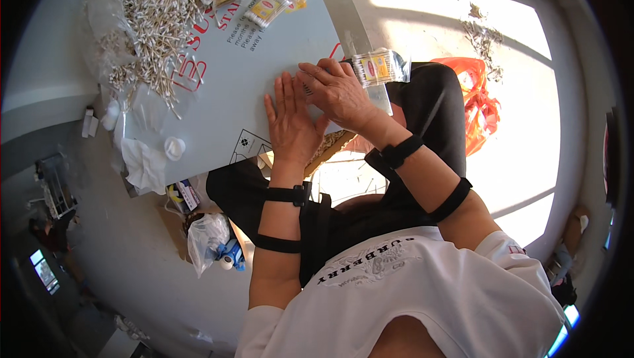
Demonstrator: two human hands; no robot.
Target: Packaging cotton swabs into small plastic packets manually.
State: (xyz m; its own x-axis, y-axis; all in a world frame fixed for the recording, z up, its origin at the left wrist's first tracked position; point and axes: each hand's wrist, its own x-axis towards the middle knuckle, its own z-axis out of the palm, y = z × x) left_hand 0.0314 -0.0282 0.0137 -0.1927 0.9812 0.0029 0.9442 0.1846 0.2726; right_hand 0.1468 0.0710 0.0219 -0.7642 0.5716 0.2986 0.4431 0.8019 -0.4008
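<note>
My left hand (289, 124) lies flat with its fingers stretched out on the grey board of the table. Beside it, my right hand (340, 97) rests palm down with its fingers lightly bent, their tips close to the left fingers. A small patch of dark stripes shows between the hands; whether it is print on the board or something under the fingers I cannot make out. Just right of my right hand, a clear packet of cotton swabs (378, 68) with a yellow label sits at the board's edge, its clear end sticking out over my dark-trousered knee.
A large heap of loose cotton swabs (155, 11) spreads over clear plastic at the far left. Several filled swab packets (267, 7) are piled at the back. White tissue (143, 165) lies at the near left corner. A red plastic bag (479, 110) is on the floor at right.
</note>
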